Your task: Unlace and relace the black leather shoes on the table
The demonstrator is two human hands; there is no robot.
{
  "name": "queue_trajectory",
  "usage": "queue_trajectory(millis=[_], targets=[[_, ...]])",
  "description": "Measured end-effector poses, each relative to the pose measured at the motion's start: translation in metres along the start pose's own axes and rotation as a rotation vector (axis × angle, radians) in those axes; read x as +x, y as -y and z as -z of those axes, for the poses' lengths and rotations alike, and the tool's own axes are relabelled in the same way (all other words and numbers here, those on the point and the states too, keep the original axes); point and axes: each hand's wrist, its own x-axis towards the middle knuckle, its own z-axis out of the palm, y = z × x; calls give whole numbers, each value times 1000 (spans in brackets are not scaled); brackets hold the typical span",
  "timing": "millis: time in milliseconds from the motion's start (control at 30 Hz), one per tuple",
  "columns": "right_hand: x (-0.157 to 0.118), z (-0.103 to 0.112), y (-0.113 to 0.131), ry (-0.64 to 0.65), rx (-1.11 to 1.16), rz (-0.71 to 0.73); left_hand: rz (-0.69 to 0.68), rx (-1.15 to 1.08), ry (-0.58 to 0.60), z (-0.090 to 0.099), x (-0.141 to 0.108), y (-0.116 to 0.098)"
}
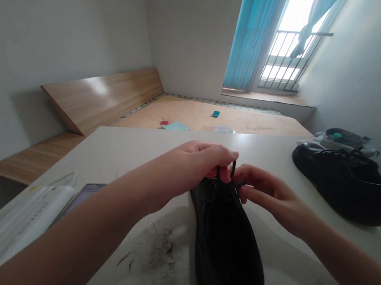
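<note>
A black lace-up shoe (203,256) stands on the white table with its opening toward me and its toe pointing away. Over its front, my left hand (202,160) is closed, pinching a dark shoelace (233,169) that loops up between the hands. On the shoe's right side my right hand (265,193) has thumb and forefinger pinched on another part of the lace. My left hand hides the toe and much of the lacing. A second black shoe (345,185), laced too, sits apart at the right.
The white table (133,146) has dark smudges near the shoe. A phone (83,198) and a white plastic packet (32,220) lie at left. Clear plastic wrapping (352,136) is behind the second shoe. Beyond is a wooden bed board (185,107) with small scraps on it.
</note>
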Motion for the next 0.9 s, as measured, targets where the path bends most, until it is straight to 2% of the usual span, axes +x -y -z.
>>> queue_trajectory(millis=[133, 200, 267, 333, 400, 500, 600, 700, 767, 833, 900], targets=[[0, -6, 0, -66, -118, 93, -202, -218, -88, 5, -7, -16], [1, -7, 2, -124, -50, 95, -263, -298, -91, 9, -12, -25], [1, -6, 6, -146, 138, 42, -246, -275, -117, 13, -16, -33], [0, -4, 12, -129, 361, -25, -157, -191, -136, 17, -16, -34], [-2, -3, 18, -86, 485, -73, -66, -48, -146, 19, -13, -29], [-4, -3, 23, -72, 519, -108, -13, 373, -139, 16, -6, -13], [-4, -4, 23, -125, 512, -130, 28, 736, -90, 6, -2, 4], [-2, -1, 24, -211, 538, -110, 40, 827, -77, -3, 0, 14], [-2, 3, 26, -220, 581, -55, 43, 857, -79, -6, 0, 15], [-3, 5, 28, -146, 595, 12, 52, 860, -74, -6, 0, 15], [-6, 6, 29, 10, 565, 75, 58, 830, -45, -6, 1, 14]])
